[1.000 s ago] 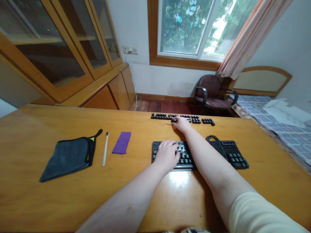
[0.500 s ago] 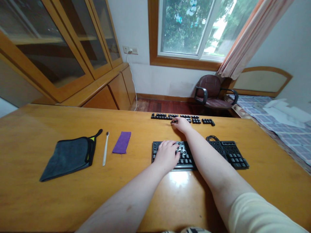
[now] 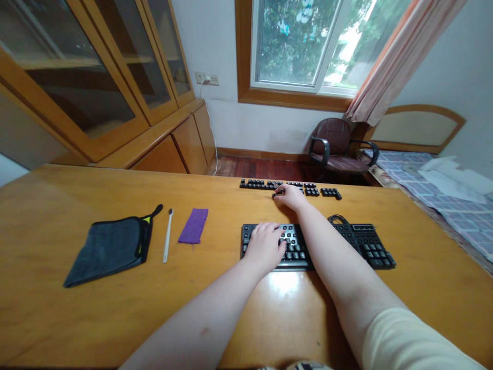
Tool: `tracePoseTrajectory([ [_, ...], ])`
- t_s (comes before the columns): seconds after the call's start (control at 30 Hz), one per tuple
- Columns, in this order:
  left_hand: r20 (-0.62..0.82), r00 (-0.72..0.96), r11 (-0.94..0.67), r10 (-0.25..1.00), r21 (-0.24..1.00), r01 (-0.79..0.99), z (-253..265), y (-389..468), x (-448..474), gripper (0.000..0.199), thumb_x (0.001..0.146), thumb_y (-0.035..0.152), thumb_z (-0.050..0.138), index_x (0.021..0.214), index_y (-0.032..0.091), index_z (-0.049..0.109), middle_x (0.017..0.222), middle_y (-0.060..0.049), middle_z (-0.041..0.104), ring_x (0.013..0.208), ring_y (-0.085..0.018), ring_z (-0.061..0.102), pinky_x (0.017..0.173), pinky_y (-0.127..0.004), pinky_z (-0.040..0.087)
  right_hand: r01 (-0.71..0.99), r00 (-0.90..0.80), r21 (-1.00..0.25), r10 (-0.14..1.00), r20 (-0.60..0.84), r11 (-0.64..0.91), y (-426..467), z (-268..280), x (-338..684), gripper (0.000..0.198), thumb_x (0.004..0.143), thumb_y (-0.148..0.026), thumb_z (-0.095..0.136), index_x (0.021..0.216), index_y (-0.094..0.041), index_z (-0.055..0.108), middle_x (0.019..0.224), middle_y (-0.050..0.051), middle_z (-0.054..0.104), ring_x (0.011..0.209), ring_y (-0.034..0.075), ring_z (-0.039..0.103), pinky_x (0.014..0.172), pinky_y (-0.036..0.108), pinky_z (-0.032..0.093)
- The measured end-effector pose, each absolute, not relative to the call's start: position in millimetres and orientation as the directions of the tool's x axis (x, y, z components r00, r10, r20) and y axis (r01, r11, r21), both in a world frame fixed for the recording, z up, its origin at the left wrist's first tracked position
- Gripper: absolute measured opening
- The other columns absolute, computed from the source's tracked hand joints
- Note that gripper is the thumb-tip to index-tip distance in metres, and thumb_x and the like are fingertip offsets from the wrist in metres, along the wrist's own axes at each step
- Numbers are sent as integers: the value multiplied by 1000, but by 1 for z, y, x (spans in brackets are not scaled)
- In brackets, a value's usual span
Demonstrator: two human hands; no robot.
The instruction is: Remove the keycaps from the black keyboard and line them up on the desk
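Note:
A black keyboard [image 3: 296,261] lies across the desk, some of its keycaps off and the pale plate showing. My left hand [image 3: 265,245] rests flat on its left part, fingers apart. Beyond the keyboard, my right hand [image 3: 289,197] is closed in a pinch on a small thin tool that looks like a keycap puller [image 3: 277,186]. Beside these fingertips, low over the desk, is a small black keycap [image 3: 274,196]. Loose black keycaps [image 3: 256,184] stand in rows along the far edge; my right hand hides some. My right forearm covers the middle of the keyboard.
On the left of the desk [image 3: 215,308] lie a grey cloth [image 3: 111,246], a white toothbrush [image 3: 167,236] and a purple cloth [image 3: 193,226]. The keyboard's coiled cable [image 3: 338,219] sits behind it. Past the desk stand an office chair [image 3: 335,141] and a bed [image 3: 427,174].
My right hand has shifted slightly to the right near the keycap rows, with its fingers still pinched. My left hand stays on the keyboard.

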State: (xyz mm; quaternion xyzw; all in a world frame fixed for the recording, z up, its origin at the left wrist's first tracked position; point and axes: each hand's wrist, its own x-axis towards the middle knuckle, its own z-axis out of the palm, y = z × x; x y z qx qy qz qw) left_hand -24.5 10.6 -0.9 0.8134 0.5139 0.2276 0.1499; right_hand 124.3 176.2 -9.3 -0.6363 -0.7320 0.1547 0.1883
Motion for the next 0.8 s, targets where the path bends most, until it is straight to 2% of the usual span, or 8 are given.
tracePoseTrajectory([
  [0.4,213,369,-425,905,485,764,-1,10,-24,28,82,28,54,109,23,61,122,-5,57,114,-24,47,106,-44,27,873,-120,-470,992,48,128,179,-13,128,20,68,-37,65,76,-20,65,71,1,65,62,13,53,54,22,34],
  [0.67,205,373,-425,905,465,776,0,11,-24,28,82,28,54,109,22,62,121,-5,57,114,-24,47,105,-43,29,877,-121,-453,987,109,158,178,-12,128,18,71,-34,62,83,-21,68,74,1,65,68,13,55,60,22,37],
  [0.8,217,372,-431,902,468,771,-1,11,-24,28,82,28,54,108,22,62,121,-5,58,113,-24,47,105,-43,29,879,-129,-451,987,92,157,178,-13,127,21,71,-33,62,87,-23,69,77,1,66,70,14,56,61,22,38],
])
